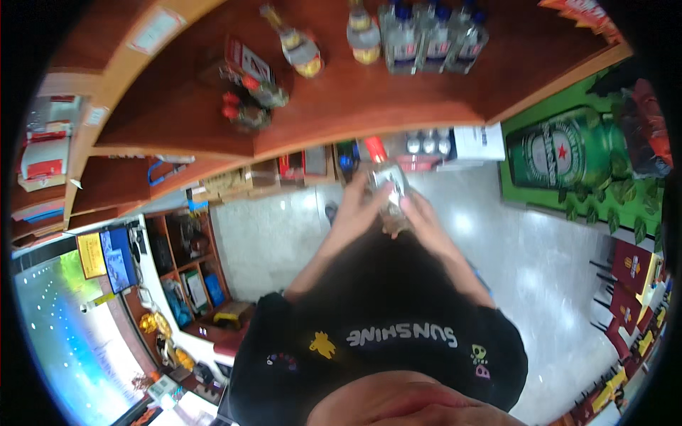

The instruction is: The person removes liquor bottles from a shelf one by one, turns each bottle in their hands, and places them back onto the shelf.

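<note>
A clear glass bottle (390, 179) with a pale label and a red cap is held between my two hands in front of my chest, its cap tilted away from me. My left hand (358, 199) is closed round its left side, thumb lying over the label. On the other side, my right hand (422, 216) grips the lower part, its thumb near the label's edge. The fingers behind the glass are hidden, and the bottle is slightly blurred.
Above the hands runs a wooden shelf (341, 99). On it stand several clear bottles with blue caps (433, 42), two yellow-labelled bottles (302, 53) and red-capped bottles (245, 110). Cans (428, 142) sit below. A green bottle poster (568, 153) is at right, a counter with shelves (188, 263) at left.
</note>
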{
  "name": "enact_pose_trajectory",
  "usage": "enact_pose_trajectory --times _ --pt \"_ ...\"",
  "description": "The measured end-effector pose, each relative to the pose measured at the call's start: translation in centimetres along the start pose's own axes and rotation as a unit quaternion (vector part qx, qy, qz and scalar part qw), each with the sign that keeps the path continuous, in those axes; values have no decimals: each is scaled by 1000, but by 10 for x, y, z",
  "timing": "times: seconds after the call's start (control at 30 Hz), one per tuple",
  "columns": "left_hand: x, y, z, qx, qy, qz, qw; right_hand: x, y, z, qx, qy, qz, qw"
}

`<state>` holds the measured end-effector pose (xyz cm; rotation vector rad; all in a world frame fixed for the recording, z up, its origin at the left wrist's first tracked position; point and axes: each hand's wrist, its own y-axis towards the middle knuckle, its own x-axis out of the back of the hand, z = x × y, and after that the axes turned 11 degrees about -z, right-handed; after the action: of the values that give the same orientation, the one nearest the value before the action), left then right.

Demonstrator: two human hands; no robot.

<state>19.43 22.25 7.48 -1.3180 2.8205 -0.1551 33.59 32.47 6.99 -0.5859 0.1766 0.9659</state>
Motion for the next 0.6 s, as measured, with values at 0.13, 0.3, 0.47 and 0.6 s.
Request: enact_pose_trajectory --times 0.13,0.3,0.47,0.6 --pt "30 4 -27 84 -20 12 996 -15 11 16 -45 3 42 998" --pt "61 3 -29 86 -150 -17 985 -51 18 15 -122 137 96 978" --pt "88 -9 -35 36 -271 -4 962 -77 17 -2 -189 360 279 870" --pt "132 -5 -31 79 -265 123 953 -112 25 -36 -164 380 416 810"
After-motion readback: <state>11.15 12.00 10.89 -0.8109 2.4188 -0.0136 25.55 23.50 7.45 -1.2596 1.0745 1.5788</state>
